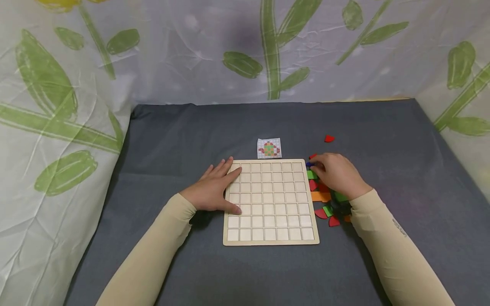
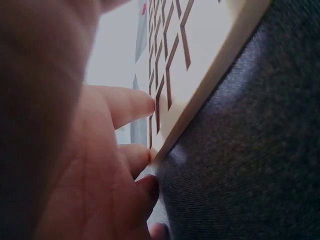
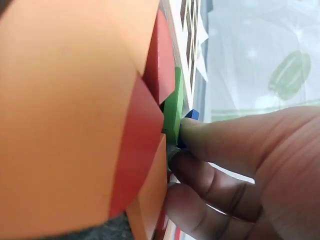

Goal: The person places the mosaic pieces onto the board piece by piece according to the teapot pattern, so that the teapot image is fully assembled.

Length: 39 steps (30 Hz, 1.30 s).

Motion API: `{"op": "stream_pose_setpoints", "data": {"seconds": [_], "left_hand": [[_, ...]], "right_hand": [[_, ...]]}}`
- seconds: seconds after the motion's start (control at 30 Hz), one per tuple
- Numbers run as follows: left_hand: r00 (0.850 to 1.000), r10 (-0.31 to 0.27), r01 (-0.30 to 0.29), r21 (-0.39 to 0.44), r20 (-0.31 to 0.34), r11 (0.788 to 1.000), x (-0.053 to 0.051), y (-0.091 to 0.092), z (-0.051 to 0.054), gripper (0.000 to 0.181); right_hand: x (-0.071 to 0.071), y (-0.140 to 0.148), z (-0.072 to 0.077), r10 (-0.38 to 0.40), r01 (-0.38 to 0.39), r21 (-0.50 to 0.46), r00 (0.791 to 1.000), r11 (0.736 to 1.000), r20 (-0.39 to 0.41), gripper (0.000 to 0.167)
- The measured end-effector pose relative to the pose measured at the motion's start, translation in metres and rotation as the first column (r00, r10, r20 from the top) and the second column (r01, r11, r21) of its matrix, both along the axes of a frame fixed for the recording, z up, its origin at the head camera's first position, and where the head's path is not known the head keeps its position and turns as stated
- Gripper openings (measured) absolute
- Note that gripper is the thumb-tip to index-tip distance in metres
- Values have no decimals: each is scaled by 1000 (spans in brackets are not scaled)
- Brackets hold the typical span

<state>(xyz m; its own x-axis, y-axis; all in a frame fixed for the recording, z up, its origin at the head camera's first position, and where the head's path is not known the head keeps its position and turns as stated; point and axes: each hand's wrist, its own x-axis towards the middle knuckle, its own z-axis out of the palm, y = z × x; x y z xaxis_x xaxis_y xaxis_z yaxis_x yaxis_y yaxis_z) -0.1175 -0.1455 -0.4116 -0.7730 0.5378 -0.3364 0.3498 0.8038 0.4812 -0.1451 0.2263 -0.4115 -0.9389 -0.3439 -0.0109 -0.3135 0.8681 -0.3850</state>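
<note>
A wooden grid board [image 1: 271, 242] lies flat on the dark cloth, its square cells bare. My left hand [image 1: 212, 187] rests on its left edge with the fingers spread; the left wrist view shows fingertips [image 2: 145, 103] touching the rim. Beyond the board's right edge, my right hand [image 1: 338, 172] pinches a small blue piece [image 1: 308, 164] between thumb and fingers. In the right wrist view, the thumb lies against that blue piece [image 3: 193, 115], close to a green piece [image 3: 174, 107]. The fingers partly hide the blue piece.
Red, green and orange pieces [image 1: 320, 196] lie in a loose pile right of the board, partly under my right hand. One red piece [image 1: 329, 138] sits apart, farther back. Behind the board is a small pattern card [image 1: 269, 148]. A leaf-printed curtain [image 1: 191, 51] borders the grey cloth.
</note>
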Motion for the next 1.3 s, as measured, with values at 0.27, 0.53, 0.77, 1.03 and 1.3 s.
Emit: {"op": "stream_pose_setpoints", "data": {"seconds": [0.27,0.53,0.77,1.03,1.3], "left_hand": [[1000,5,-5,11,-9,1000,0,-1,-5,123],[999,16,-15,24,-35,1000,-1,-4,-9,122],[998,8,-5,40,-66,999,-2,-4,-13,120],[997,11,-6,70,-77,998,0,-4,-17,119],[996,22,-15,90,-82,996,0,-5,-20,118]], "right_hand": [[-1,0,-3,-24,24,10,1000,1000,-13,18],[1,-1,0,-22,25,26,996,999,-83,17],[7,-11,10,-3,5,20,992,1000,-127,16],[7,-37,19,39,-40,-14,992,999,-121,14],[-5,-66,18,123,-127,-25,985,992,-121,14]]}}
